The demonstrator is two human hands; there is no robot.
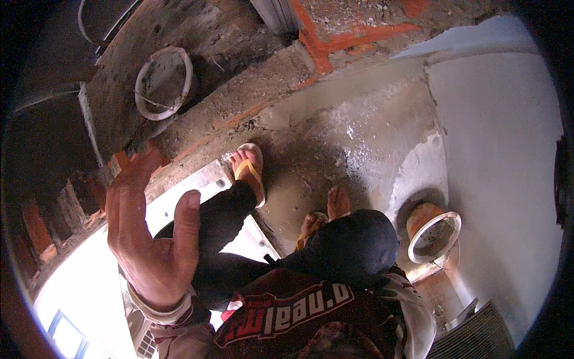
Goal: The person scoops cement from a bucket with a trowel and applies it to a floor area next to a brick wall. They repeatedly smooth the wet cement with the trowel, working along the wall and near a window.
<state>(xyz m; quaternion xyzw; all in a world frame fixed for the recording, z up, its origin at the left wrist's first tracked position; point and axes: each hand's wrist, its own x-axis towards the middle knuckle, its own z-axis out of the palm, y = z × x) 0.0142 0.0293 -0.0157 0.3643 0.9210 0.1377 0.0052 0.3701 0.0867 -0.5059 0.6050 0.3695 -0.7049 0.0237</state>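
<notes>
My left hand [149, 233] is raised at the left, fingers stretched up and thumb held apart. Nothing shows in its grip. Beyond it, a brick-edged ledge [239, 113] runs toward the upper right. Smooth, wet grey mortar [365, 131] covers the surface past my knees, with a shiny patch in it. Of my right arm only the pale sleeve [409, 305] appears, beside my dark knee; the right hand is not clearly visible. One foot [248, 164], in a yellow-strapped sandal, rests at the mortar's left edge.
A round pale-rimmed pan [164, 84] with a wire handle sits at the upper left. Another pale-rimmed bucket [433, 236] stands at the right, near a whitish wall [502, 167]. Exposed bricks [39, 227] line the far left, above a bright drop. A dark grille [478, 335] is at lower right.
</notes>
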